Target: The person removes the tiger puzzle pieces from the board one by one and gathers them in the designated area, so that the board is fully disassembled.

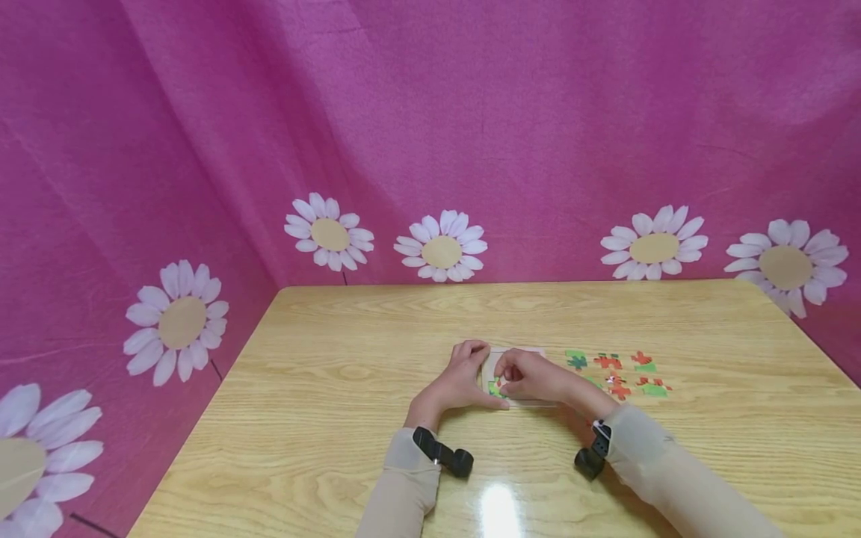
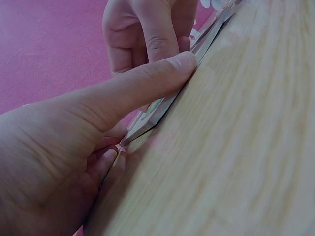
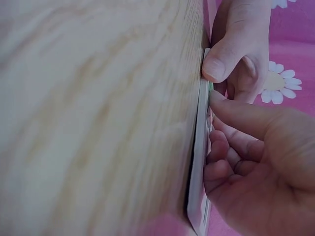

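Observation:
A shallow white puzzle tray (image 1: 494, 359) lies on the wooden table, partly covered by both hands. My left hand (image 1: 460, 379) holds its left end, the thumb (image 2: 179, 64) along the near edge and the fingers at the far left corner. In the tray's near left corner sits a green jigsaw piece (image 1: 495, 388) with a bit of red. Over that corner, my right hand (image 1: 534, 375) pinches the piece with thumb and forefinger, its other fingers curled above the tray. The right wrist view shows the right thumb (image 3: 224, 105) on the green, close to the left thumb.
Right of the tray lie several loose red and green jigsaw pieces (image 1: 608, 362) in two rough rows, the nearest partly behind the right wrist. A pink curtain (image 1: 511, 149) with white daisies hangs along the table's back and left edges. Each wrist wears a black camera band (image 1: 444, 454).

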Demonstrator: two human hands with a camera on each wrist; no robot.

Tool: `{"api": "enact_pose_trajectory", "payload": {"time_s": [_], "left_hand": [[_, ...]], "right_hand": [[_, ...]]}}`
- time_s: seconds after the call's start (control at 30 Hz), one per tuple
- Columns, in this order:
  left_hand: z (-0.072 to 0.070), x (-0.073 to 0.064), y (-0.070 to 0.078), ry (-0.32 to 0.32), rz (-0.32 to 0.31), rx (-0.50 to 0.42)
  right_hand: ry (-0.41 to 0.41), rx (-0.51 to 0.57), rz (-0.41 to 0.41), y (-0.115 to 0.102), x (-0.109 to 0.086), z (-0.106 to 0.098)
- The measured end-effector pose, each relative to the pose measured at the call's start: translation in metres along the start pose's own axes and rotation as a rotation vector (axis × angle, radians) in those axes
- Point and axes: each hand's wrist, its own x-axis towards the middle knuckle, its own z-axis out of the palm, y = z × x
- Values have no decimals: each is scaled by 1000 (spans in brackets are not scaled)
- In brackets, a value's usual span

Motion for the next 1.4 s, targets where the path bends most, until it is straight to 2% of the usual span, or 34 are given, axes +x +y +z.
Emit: {"api": "enact_pose_trajectory", "payload": {"time_s": [0.2,0.63,0.83,1.1,1.4], "left_hand": [[0,0,0,-3,-3,-5],[-1,-1,1,-5,-9,-17],[-1,-1,2,-4,-17,-24],[1,-1,0,2,-15,-22],[1,-1,0,6,-14,-12]], "right_hand": [[1,4,21,-4,-1,-1],[89,-49,-33,-6,-5,3],[150,-5,-52,0,-7,7],[159,49,-55,3,-10,7],[204,91,-66,4,-12,6]]}}
